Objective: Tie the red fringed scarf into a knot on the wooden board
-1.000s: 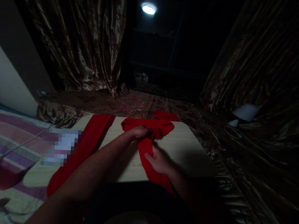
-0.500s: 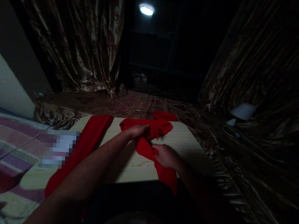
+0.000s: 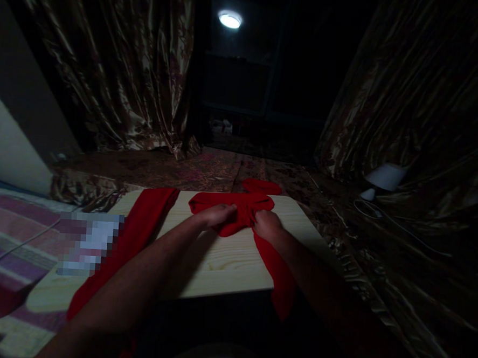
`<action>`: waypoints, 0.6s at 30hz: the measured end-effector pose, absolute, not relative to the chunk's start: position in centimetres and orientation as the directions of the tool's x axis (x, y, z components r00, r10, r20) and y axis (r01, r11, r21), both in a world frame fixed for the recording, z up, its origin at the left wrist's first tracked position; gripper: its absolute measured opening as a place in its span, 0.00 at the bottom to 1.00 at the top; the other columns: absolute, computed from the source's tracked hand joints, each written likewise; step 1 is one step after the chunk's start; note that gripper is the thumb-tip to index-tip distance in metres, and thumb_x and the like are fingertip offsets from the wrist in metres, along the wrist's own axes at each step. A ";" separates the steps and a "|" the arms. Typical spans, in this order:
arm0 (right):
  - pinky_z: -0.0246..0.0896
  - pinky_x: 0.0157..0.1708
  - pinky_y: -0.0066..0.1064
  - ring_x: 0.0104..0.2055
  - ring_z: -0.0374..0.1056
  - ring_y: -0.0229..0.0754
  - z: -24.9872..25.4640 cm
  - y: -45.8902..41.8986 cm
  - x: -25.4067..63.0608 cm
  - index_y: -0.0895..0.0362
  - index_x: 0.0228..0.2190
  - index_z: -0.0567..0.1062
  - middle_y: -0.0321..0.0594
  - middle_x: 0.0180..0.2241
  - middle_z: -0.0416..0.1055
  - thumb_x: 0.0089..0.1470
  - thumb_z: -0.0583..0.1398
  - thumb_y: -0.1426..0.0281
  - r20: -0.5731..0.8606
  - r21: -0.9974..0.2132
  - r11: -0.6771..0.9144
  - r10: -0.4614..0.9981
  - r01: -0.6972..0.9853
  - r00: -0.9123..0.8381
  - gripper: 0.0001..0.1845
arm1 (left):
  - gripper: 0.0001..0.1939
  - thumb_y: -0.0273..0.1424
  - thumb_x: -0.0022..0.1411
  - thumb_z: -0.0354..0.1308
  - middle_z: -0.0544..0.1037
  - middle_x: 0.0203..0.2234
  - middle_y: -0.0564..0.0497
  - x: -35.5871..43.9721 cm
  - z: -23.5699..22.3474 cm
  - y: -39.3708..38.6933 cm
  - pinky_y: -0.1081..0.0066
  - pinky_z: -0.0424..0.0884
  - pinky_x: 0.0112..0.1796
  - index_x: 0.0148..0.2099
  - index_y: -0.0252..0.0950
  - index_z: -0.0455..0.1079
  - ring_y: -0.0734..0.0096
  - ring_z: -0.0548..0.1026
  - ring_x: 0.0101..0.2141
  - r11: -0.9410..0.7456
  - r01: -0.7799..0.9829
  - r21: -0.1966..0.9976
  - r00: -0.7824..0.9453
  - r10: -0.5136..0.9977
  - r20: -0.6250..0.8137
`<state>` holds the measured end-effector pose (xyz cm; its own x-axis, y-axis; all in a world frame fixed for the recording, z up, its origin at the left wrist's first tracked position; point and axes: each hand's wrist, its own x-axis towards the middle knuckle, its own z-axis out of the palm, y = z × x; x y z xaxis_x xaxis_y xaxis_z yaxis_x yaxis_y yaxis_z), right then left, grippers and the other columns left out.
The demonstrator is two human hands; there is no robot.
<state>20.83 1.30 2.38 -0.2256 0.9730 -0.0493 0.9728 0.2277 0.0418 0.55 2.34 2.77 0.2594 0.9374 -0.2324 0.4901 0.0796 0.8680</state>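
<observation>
A red cloth (image 3: 237, 208) lies bunched on a small light wooden table (image 3: 225, 264), one end trailing off the near edge under my right forearm. My left hand (image 3: 216, 216) is closed on the bunched part from the left. My right hand (image 3: 266, 224) grips the same cloth from the right, fingers curled into it. The two hands are close together over the table's far half. A second red cloth strip (image 3: 138, 232) runs diagonally along the table's left side and hangs over the near edge.
Shiny brown patterned curtains (image 3: 119, 74) hang behind and at the right. A white lamp (image 3: 384, 180) with a cord lies on the floor at right. A striped bedcover (image 3: 12, 235) is at left. A ceiling light (image 3: 230, 19) reflects in the dark window.
My right hand has slid up the red cloth from near the table's front edge to the bunched part beside my left hand. The left hand has stayed in place.
</observation>
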 end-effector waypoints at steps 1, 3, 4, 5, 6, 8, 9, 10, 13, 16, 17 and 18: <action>0.62 0.44 0.34 0.47 0.73 0.52 2.3 1.4 20.9 0.62 0.45 0.79 0.58 0.45 0.76 0.59 0.56 0.70 -0.038 0.036 0.247 0.969 0.968 -0.246 0.16 | 0.26 0.49 0.68 0.45 0.78 0.30 0.48 0.4 2.8 2.1 0.75 0.67 0.27 0.40 0.34 0.74 0.69 0.73 0.27 0.016 0.520 0.854 0.294 0.935 -0.197; 0.62 0.43 0.34 0.46 0.73 0.52 2.0 1.7 21.2 0.60 0.43 0.79 0.55 0.43 0.77 0.60 0.57 0.67 -0.001 0.017 0.317 0.949 0.948 -0.317 0.15 | 0.25 0.49 0.67 0.47 0.79 0.31 0.49 0.2 2.8 1.3 0.75 0.68 0.30 0.40 0.34 0.76 0.69 0.74 0.31 -0.136 0.568 0.812 0.401 0.907 -0.128; 0.62 0.42 0.33 0.45 0.73 0.51 1.9 1.9 21.5 0.59 0.42 0.79 0.53 0.42 0.78 0.60 0.57 0.64 0.002 0.010 0.349 0.937 0.937 -0.349 0.15 | 0.24 0.49 0.67 0.48 0.80 0.33 0.49 0.2 2.7 0.8 0.76 0.68 0.33 0.42 0.35 0.77 0.69 0.75 0.33 -0.223 0.575 0.787 0.469 0.878 -0.093; 0.62 0.41 0.33 0.44 0.74 0.50 1.7 2.0 21.7 0.57 0.41 0.79 0.51 0.41 0.78 0.60 0.58 0.61 -0.007 0.007 0.375 0.927 0.927 -0.375 0.16 | 0.23 0.48 0.66 0.50 0.80 0.35 0.49 0.2 2.6 0.1 0.75 0.69 0.35 0.46 0.36 0.77 0.68 0.76 0.35 -0.311 0.575 0.757 0.535 0.843 -0.060; 0.61 0.40 0.32 0.43 0.73 0.49 1.6 2.1 22.0 0.56 0.41 0.79 0.49 0.41 0.78 0.60 0.58 0.59 -0.022 0.003 0.397 0.918 0.918 -0.397 0.16 | 0.23 0.47 0.64 0.53 0.81 0.37 0.49 0.3 2.4 -0.6 0.75 0.69 0.38 0.50 0.38 0.76 0.68 0.77 0.36 -0.397 0.569 0.720 0.595 0.803 -0.027; 0.60 0.39 0.30 0.42 0.73 0.46 1.3 2.2 22.8 0.55 0.41 0.78 0.46 0.40 0.78 0.58 0.60 0.61 -0.038 -0.016 0.431 0.902 0.902 -0.431 0.13 | 0.28 0.43 0.61 0.58 0.81 0.42 0.48 0.8 1.7 -2.1 0.73 0.70 0.41 0.62 0.40 0.68 0.66 0.78 0.38 -0.546 0.572 0.612 0.671 0.741 0.034; 0.59 0.39 0.29 0.42 0.73 0.45 1.1 2.2 23.2 0.55 0.41 0.78 0.45 0.41 0.78 0.57 0.60 0.65 -0.034 -0.035 0.434 0.900 0.900 -0.435 0.11 | 0.33 0.40 0.60 0.59 0.80 0.44 0.47 1.2 1.2 -2.8 0.71 0.70 0.41 0.67 0.41 0.62 0.64 0.78 0.39 -0.595 0.595 0.540 0.678 0.732 0.060; 0.58 0.39 0.28 0.43 0.72 0.43 0.9 2.0 23.6 0.54 0.41 0.78 0.43 0.41 0.78 0.55 0.61 0.69 -0.018 -0.068 0.437 0.898 0.897 -0.440 0.11 | 0.37 0.37 0.59 0.59 0.80 0.45 0.45 1.5 0.7 -3.4 0.70 0.71 0.41 0.70 0.41 0.56 0.63 0.79 0.39 -0.619 0.634 0.464 0.663 0.744 0.086; 0.57 0.38 0.26 0.41 0.71 0.41 0.3 1.2 24.9 0.54 0.41 0.77 0.40 0.40 0.78 0.51 0.62 0.74 0.013 -0.230 0.422 0.903 0.877 -0.430 0.13 | 0.39 0.32 0.60 0.56 0.79 0.48 0.40 2.2 -0.7 -4.2 0.66 0.73 0.41 0.72 0.39 0.51 0.58 0.79 0.42 -0.568 0.761 0.314 0.547 0.821 0.162; 0.56 0.34 0.26 0.36 0.71 0.40 -0.1 0.4 25.7 0.56 0.38 0.77 0.39 0.35 0.78 0.52 0.63 0.70 0.017 -0.388 0.410 0.899 0.826 -0.438 0.09 | 0.25 0.31 0.62 0.53 0.80 0.45 0.40 2.4 -1.5 -4.0 0.65 0.73 0.42 0.61 0.37 0.67 0.57 0.79 0.42 -0.535 0.800 0.272 0.505 0.845 0.177; 0.55 0.33 0.26 0.34 0.70 0.39 0.0 0.1 25.9 0.57 0.37 0.77 0.39 0.34 0.77 0.53 0.63 0.69 0.020 -0.399 0.413 0.896 0.819 -0.443 0.08 | 0.20 0.30 0.62 0.53 0.80 0.43 0.41 2.3 -1.7 -3.9 0.65 0.73 0.42 0.56 0.37 0.71 0.57 0.79 0.42 -0.546 0.797 0.259 0.518 0.838 0.175; 0.54 0.31 0.26 0.33 0.69 0.39 0.1 -0.1 26.0 0.57 0.36 0.76 0.39 0.33 0.77 0.53 0.62 0.69 0.020 -0.382 0.417 0.896 0.825 -0.444 0.08 | 0.17 0.29 0.62 0.53 0.80 0.43 0.41 2.2 -1.7 -3.8 0.65 0.73 0.42 0.52 0.37 0.73 0.57 0.79 0.42 -0.562 0.791 0.244 0.535 0.827 0.172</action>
